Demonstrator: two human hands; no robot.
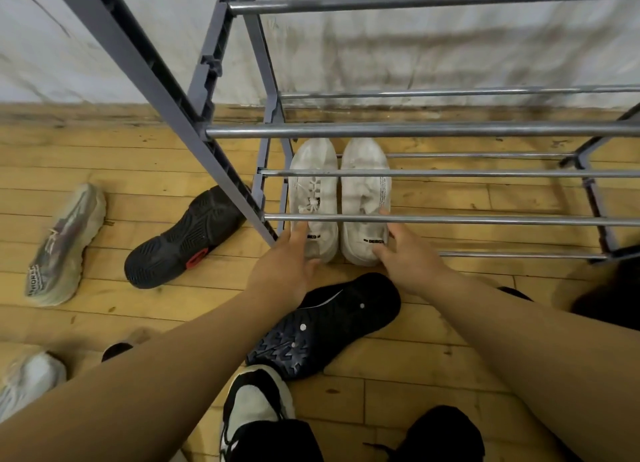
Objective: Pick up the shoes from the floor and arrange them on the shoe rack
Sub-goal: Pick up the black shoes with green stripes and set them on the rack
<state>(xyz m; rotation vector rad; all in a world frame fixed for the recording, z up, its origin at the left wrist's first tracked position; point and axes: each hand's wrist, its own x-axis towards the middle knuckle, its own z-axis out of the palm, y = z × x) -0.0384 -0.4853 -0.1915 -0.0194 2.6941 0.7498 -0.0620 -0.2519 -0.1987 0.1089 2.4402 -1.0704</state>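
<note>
both hands, left hand [291, 257] and right hand [403, 254], clasp the white sneakers [341, 198] at their stiffer heels; light, soft uppers.

Grey metal-bar shoe rack [450, 129] stands on yellowish wooden plank floor [433, 364], against pale wall. Pair of white sneakers [339, 184] side by side on lowest bars, toes toward wall. On floor: black shoe lying sole-up with red patch [183, 236] beside rack leg; grey-beige sneaker [65, 243] further left; dark navy shoe overturned, studded sole showing [325, 326], just before rack.
</note>
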